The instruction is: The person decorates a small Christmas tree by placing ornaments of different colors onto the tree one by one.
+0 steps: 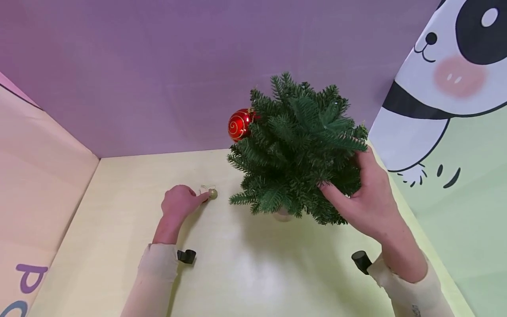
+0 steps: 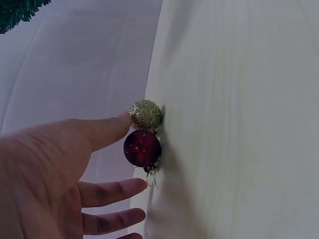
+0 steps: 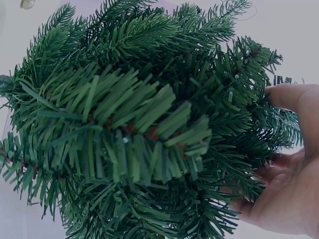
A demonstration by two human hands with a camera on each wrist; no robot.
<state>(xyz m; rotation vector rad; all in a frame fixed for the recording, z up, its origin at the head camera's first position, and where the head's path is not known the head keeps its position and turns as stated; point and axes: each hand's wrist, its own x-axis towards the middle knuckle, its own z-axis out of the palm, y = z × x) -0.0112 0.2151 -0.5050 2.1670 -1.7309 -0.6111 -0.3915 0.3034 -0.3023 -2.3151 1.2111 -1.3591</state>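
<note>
A small artificial Christmas tree stands on the table, a red bauble with gold swirls hanging on its left side. My right hand holds the tree's right side, thumb and fingers around the branches; the fingertips are partly hidden in the needles. At the table's left, my left hand is beside two small baubles. In the left wrist view the thumb reaches the gold glitter bauble. Close by it is a dark red bauble with a thin loop, between thumb and spread fingers.
The pale table meets a purple backdrop at the back. On the right rises a panel with a panda picture, close to the tree and right hand. A pink panel borders the left side.
</note>
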